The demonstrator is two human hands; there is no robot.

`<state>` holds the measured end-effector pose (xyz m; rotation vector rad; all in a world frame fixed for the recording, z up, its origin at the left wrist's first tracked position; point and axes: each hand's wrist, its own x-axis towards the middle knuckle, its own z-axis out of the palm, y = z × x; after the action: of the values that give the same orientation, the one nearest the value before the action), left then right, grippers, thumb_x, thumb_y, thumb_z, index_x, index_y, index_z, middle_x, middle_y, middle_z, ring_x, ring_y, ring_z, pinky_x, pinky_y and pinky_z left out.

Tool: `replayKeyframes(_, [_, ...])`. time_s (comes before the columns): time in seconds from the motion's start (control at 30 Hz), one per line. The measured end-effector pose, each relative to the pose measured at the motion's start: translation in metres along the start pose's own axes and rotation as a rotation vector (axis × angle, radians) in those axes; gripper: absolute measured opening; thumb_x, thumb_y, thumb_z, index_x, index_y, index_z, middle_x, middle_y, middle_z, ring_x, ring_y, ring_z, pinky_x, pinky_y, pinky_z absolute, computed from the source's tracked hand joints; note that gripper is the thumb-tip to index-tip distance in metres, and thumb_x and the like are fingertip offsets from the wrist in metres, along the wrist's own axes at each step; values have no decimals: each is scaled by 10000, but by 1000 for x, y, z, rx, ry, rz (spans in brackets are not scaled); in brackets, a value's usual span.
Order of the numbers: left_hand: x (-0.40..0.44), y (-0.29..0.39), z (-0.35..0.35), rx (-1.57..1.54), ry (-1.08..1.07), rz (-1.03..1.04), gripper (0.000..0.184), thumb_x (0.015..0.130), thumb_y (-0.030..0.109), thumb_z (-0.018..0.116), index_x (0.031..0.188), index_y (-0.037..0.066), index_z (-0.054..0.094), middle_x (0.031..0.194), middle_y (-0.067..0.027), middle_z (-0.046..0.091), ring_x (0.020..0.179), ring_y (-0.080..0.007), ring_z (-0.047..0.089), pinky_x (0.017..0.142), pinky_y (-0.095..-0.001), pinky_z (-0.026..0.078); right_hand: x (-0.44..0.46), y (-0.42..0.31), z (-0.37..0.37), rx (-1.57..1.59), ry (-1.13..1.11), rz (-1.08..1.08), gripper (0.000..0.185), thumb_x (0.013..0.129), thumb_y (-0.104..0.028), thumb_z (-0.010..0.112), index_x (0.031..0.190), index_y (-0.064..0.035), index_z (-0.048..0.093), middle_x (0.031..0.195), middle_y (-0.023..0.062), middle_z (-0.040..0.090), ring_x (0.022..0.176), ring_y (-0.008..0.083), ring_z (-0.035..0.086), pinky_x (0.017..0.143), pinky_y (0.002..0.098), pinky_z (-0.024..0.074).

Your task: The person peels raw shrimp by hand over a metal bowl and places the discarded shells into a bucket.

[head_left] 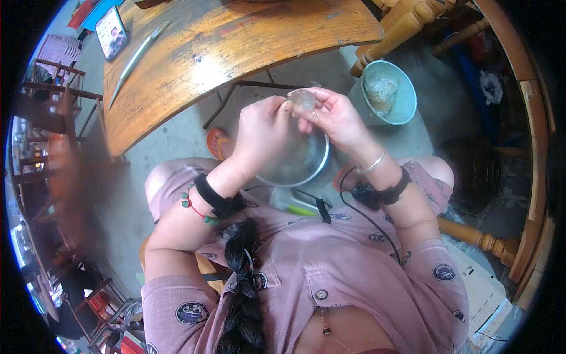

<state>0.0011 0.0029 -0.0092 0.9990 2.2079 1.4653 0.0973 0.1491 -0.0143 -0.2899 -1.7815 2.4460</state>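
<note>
Between both hands, above a metal bowl, is a small round, translucent whitish piece (303, 100); its exact kind I cannot make out. My right hand (339, 121) grips it between thumb and fingers. My left hand (259, 131) is closed, with thumb and bent forefinger pinched at the near left edge of the piece. The metal bowl (326, 154) sits low between my knees, partly hidden by my left hand and forearm, and its contents are blurred.
A wooden table (247, 38) stands ahead, bearing a phone (111, 34) and a long thin pale tool (137, 62). To the right is a light blue bucket (407, 97) with a clear plastic bag (380, 88) in it. A dark cable (368, 215) crosses my lap.
</note>
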Motion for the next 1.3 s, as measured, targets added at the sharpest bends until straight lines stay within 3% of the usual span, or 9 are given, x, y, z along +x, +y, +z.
replayKeyframes(0.07, [0, -2, 1, -2, 3, 5, 204, 864, 148, 574, 872, -31, 671, 779, -241, 637, 739, -389, 646, 665, -412, 508, 0, -3, 2, -33, -20, -8, 283, 931, -114, 625, 1186, 5, 597, 858, 18, 646, 688, 70, 593, 628, 210, 489])
replayKeyframes(0.13, [-1, -3, 1, 51, 28, 110, 173, 943, 123, 577, 899, -22, 661, 589, -40, 578, 519, -89, 544, 489, -256, 434, 0, -4, 4, -1, 1, -1, 267, 933, -115, 623, 1170, 6, 605, 855, 19, 648, 687, 70, 591, 622, 207, 483])
replayKeyframes(0.37, [-2, -2, 4, 128, 78, 250, 177, 943, 132, 583, 892, -17, 664, 591, -36, 577, 515, -85, 537, 487, -254, 427, 1, 3, 0, 123, 52, 11, 196, 935, -96, 611, 1092, 20, 637, 833, 35, 657, 663, 76, 590, 595, 198, 464])
replayKeyframes(0.43, [-3, -1, 4, -86, -45, 7, 196, 949, 150, 585, 875, -12, 668, 591, -15, 571, 512, -73, 521, 476, -247, 408, 0, 5, 0, 122, 67, 4, 189, 936, -92, 607, 1081, 25, 640, 831, 41, 657, 655, 79, 590, 585, 199, 462])
replayKeyframes(0.77, [-1, 2, -2, -156, -159, -106, 232, 968, 178, 567, 877, -13, 660, 590, 5, 559, 513, -63, 509, 466, -233, 392, 0, 5, -12, -70, 19, -88, 117, 922, -50, 594, 912, 29, 680, 774, 60, 669, 624, 98, 623, 541, 217, 503])
replayKeyframes(0.87, [0, -3, -5, -204, -219, -159, 232, 973, 187, 559, 867, 1, 649, 599, 16, 543, 514, -69, 497, 474, -228, 381, 1, -1, -13, -167, 37, -93, 121, 922, -46, 592, 912, 31, 685, 770, 55, 666, 626, 93, 620, 545, 222, 511])
replayKeyframes(0.93, [2, -1, -8, -508, -354, -347, 229, 979, 202, 548, 869, 21, 635, 603, 32, 503, 519, -72, 474, 480, -220, 357, 1, -5, -12, -202, 21, -137, 121, 924, -42, 588, 943, 33, 681, 779, 52, 664, 635, 91, 622, 555, 223, 517])
replayKeyframes(1.03, [2, 6, -12, -751, -409, -433, 224, 983, 207, 535, 871, 35, 624, 605, 37, 470, 527, -78, 457, 484, -218, 339, 2, -7, -15, -255, -21, -186, 141, 929, -41, 580, 1007, 33, 671, 805, 46, 663, 656, 85, 615, 584, 224, 520])
replayKeyframes(1.3, [2, 7, -12, -758, -376, -439, 229, 986, 202, 528, 869, 26, 617, 607, 40, 437, 536, -82, 440, 482, -215, 319, 4, -1, -13, -193, -72, -212, 202, 962, -76, 539, 1110, 16, 641, 834, 32, 653, 666, 64, 547, 618, 216, 475])
